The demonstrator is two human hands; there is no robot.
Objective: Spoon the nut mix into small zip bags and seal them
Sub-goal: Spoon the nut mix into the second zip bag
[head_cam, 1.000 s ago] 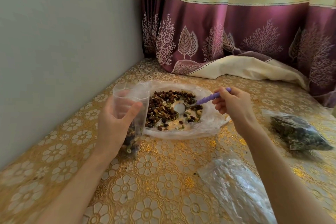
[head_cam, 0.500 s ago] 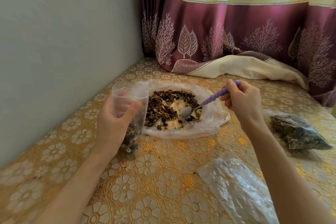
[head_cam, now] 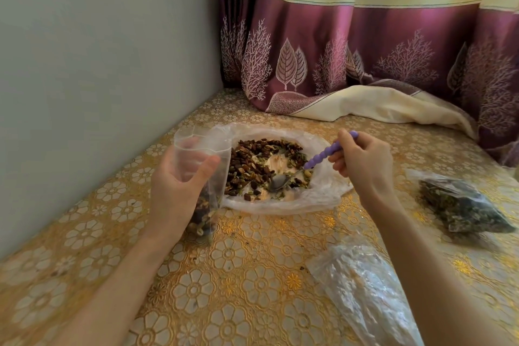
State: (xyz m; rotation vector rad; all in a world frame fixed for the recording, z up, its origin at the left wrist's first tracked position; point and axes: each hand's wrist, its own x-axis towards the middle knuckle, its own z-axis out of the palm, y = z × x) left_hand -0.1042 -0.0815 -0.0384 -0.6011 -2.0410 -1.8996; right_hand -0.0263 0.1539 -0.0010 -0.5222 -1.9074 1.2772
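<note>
The nut mix (head_cam: 252,166) lies in a ring on a clear plastic sheet (head_cam: 323,194), near the far left corner of the tabletop (head_cam: 238,275), close to the wall. The middle of the ring is scraped bare, so a lot of it looks used up, but plenty is left to scoop.

The left hand (head_cam: 179,191) is closed around a small zip bag (head_cam: 196,154) and holds it upright, touching the left edge of the sheet. The top of the bag is open. Nuts fill only the bottom part, so I think this bag is not full yet and is not sealed.

The right hand (head_cam: 362,166) grips a spoon (head_cam: 297,171) by its bumpy purple handle. The metal bowl of the spoon is down in the mix at the near side of the ring, and it looks like a scoop is being picked up.

Near the right edge of the tabletop lies a filled bag (head_cam: 463,205) of dark mix, which looks done. I cannot tell if it is zipped. Toward the near edge lies a pile of empty bags (head_cam: 362,289), so more filling is left.

I see no writing or labels on anything.
</note>
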